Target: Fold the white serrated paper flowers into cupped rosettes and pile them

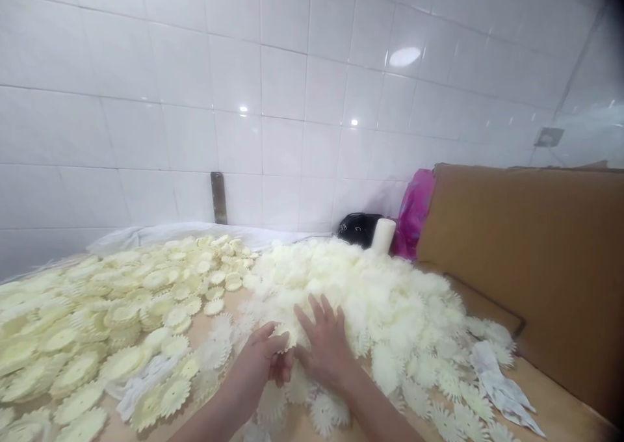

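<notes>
My left hand (269, 359) is closed with thumb and fingers on a pale yellow disc with a toothed edge (287, 333). Beside it on the right, my right hand (325, 346) lies with fingers spread on a heap of whitish, thin toothed discs (351, 279). Its thumb is close to the left hand and partly hidden. On the left side is a broad heap of thicker yellowish discs (127, 312), many of them stacked. What the pieces are made of I cannot tell.
A cardboard box (526, 260) stands at the right. Near the tiled wall are a pink bag (414, 211), a black bag (358, 229) and a white cylinder (383, 235). Crumpled white cloths lie at right (502, 383) and left (146, 378). A metal strip (219, 198) leans against the wall.
</notes>
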A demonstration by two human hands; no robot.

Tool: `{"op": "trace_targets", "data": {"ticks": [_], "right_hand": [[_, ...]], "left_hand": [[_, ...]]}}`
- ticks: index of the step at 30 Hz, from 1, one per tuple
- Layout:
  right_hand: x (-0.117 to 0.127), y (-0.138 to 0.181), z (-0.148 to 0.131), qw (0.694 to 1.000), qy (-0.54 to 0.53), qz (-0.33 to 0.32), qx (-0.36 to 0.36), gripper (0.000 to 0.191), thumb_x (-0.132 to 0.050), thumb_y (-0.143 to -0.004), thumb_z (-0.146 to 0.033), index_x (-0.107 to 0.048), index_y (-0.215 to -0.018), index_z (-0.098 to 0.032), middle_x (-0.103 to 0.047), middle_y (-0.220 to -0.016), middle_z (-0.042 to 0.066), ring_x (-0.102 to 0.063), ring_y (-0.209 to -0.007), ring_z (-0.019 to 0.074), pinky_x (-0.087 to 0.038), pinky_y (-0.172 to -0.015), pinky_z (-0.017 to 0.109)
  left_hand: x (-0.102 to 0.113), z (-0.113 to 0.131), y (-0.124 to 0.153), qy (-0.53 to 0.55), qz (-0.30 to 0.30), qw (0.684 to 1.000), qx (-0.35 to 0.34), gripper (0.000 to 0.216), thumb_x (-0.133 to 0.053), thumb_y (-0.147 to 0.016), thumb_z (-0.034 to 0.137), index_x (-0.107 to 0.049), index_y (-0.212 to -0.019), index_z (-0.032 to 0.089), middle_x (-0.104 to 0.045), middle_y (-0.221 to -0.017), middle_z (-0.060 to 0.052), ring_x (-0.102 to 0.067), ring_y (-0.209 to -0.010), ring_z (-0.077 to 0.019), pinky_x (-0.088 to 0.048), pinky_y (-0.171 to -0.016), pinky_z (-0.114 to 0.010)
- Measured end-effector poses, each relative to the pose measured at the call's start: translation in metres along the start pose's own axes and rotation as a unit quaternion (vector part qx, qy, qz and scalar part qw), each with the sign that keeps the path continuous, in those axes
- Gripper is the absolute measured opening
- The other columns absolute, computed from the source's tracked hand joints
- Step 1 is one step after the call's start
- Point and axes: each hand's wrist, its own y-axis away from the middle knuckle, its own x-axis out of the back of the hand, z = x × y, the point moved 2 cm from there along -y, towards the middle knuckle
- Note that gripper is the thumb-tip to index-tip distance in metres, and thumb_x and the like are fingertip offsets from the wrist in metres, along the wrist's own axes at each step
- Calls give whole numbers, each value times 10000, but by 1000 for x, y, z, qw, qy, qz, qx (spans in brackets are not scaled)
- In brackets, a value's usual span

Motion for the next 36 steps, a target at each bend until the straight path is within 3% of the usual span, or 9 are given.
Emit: {"op": "trace_targets", "data": {"ticks": [4,8,12,15,18,23,31,36], "right_hand": [[-11,-11,4,1000,24,7,-16,571,-434,-786,-480,-326,-1316,-297,-270,-1397,103,-153,-1276,349,-129,-963,579],[-7,-17,3,996,45,69,-45,505,-366,-823,-476,-386,-1286,-278,-313,-1374,109,-191,-1265,342,-150,-957,573],[2,-18,2,989,35,144,-26,448,-350,-846,-395,-430,-1257,-237,-369,-1333,117,-257,-1234,327,-219,-940,546],[11,-14,2,971,-35,238,-11,356,-334,-854,-268,-525,-1140,-176,-494,-1192,137,-388,-1133,280,-301,-909,486],[22,-8,0,942,-170,288,3,269,-336,-864,-253,-569,-967,-165,-586,-982,104,-489,-973,215,-362,-871,410],[38,-1,-13,920,-333,208,-28,258,-362,-860,-321,-575,-862,-176,-606,-924,84,-534,-912,199,-406,-813,350],[36,0,-16,909,-409,77,-35,293,-451,-805,-393,-591,-937,-172,-633,-915,76,-561,-877,204,-412,-807,353],[33,0,-15,901,-433,-13,-30,310,-540,-753,-371,-587,-987,-173,-627,-894,55,-557,-851,194,-409,-803,350]], "left_hand": [[1,0,-2,4,-28,999,-15,299,-561,-697,414,-428,-795,165,-541,-521,7,-501,-433,-104,-307,-422,-195],[-1,2,0,35,-27,999,-10,289,-605,-666,379,-450,-769,159,-588,-656,-34,-565,-499,-127,-373,-464,-224],[-2,4,0,54,-45,997,-32,249,-618,-656,319,-493,-779,142,-604,-690,-51,-563,-495,-115,-385,-480,-226],[-1,2,-1,59,-45,997,-36,265,-611,-651,266,-511,-857,134,-614,-644,-50,-520,-441,-91,-355,-448,-208],[1,-1,-3,51,-33,997,-44,226,-615,-641,267,-523,-779,113,-599,-584,-47,-475,-396,-70,-330,-422,-198],[6,-7,-7,59,-26,997,-41,259,-618,-657,322,-463,-758,141,-563,-527,-14,-450,-362,-75,-336,-411,-212],[9,-13,-10,3,24,999,-21,434,-629,-626,481,-454,-870,167,-355,-415,96,-284,-347,-44,-158,-368,-182],[4,-11,-5,-20,-17,999,-45,380,-645,-605,482,-433,-666,173,-268,-441,98,-273,-358,-32,-132,-362,-189]]}}
